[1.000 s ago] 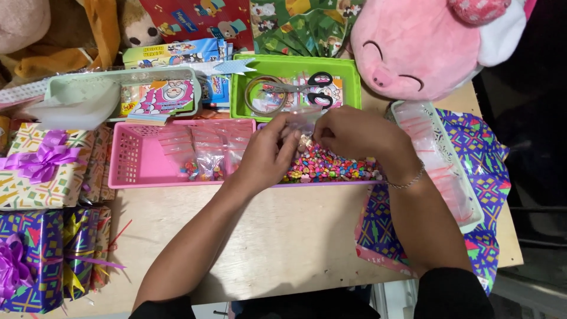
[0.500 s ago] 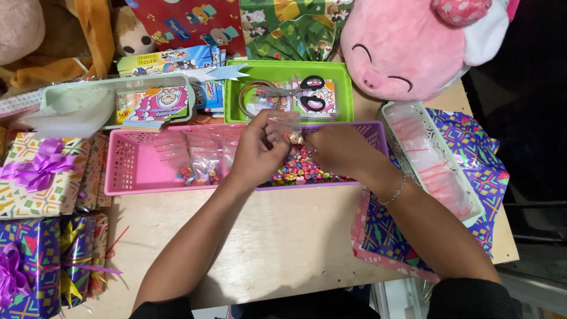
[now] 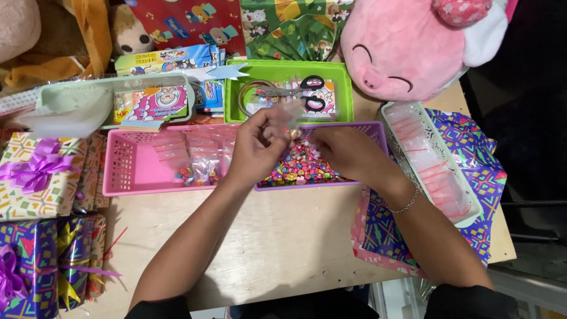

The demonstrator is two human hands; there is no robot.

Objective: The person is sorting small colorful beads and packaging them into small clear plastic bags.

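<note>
Left hand and right hand both pinch small clear plastic bag, grip clenched on it, above purple basket of colourful beads; pink basket beside, on tabletop.

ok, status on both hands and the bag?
Left hand and right hand both pinching small clear bag. Bag held over purple basket of colourful beads. Nothing in the way.

Beads lie in a basket, scissors tray behind it.
</note>
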